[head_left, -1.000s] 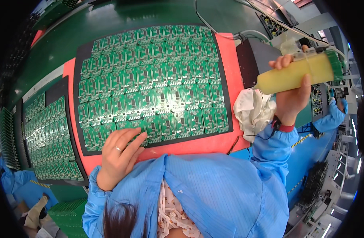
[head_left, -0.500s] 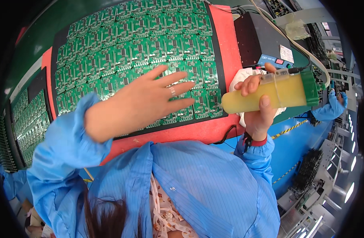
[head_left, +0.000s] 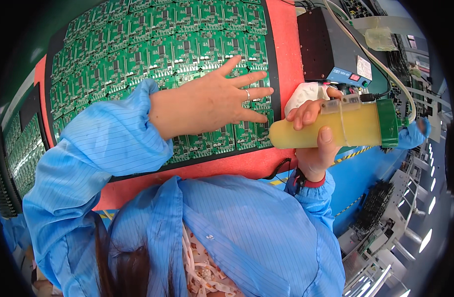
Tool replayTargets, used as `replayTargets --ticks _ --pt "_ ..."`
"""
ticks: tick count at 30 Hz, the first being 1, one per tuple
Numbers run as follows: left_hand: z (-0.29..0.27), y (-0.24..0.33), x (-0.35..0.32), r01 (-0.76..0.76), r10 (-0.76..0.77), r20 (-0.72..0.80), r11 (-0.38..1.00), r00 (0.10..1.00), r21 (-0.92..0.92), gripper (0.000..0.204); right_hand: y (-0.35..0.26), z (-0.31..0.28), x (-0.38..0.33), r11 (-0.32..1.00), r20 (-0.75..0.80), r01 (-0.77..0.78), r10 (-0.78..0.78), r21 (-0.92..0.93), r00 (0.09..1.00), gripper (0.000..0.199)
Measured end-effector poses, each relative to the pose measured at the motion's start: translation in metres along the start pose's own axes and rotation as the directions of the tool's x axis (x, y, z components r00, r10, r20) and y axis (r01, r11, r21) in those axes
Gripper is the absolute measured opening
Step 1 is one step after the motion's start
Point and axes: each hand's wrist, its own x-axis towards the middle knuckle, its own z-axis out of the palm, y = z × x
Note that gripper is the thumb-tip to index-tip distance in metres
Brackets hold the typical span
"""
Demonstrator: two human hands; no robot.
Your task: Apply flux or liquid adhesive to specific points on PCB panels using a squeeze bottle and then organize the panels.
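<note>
Rows of green circuit boards (head_left: pixel 162 49) lie packed on a black tray, which rests on a red foam pad (head_left: pixel 288 29). Across the near right rows stretches my left hand (head_left: pixel 212 96), fingers spread and nothing held; whether it touches the boards I cannot tell. My right hand (head_left: pixel 313 133) is wrapped round a translucent bottle (head_left: pixel 336 126) of yellowish liquid with a green cap. The bottle lies sideways just right of the tray, rounded end toward my left hand. A small clear fitting and a cable are strapped along its upper side.
Behind the bottle stands a black and blue control box (head_left: pixel 331 49) with a red display. A crumpled white cloth (head_left: pixel 303 94) lies beside it. At far left is another tray of boards (head_left: pixel 26 153). A co-worker's blue sleeve (head_left: pixel 412 134) shows at far right.
My left hand has moved right and slightly up over the boards, its fingers spreading wider. My right hand and the bottle have shifted slightly, and the whole view has tilted a little.
</note>
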Motion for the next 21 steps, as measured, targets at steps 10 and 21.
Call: replayTargets --ticks 10,21 --pt "0.0017 -0.0013 -0.0024 0.010 -0.010 -0.021 1.000 1.000 -0.016 0.049 0.0013 0.0006 0.0064 0.997 0.027 -0.075 0.075 -0.003 0.997 0.070" --pt "0.0047 0.0009 0.0000 0.002 0.001 -0.046 0.998 0.999 0.064 0.042 -0.0001 0.0033 0.0089 0.993 0.019 -0.107 0.108 -0.047 0.994 0.068"
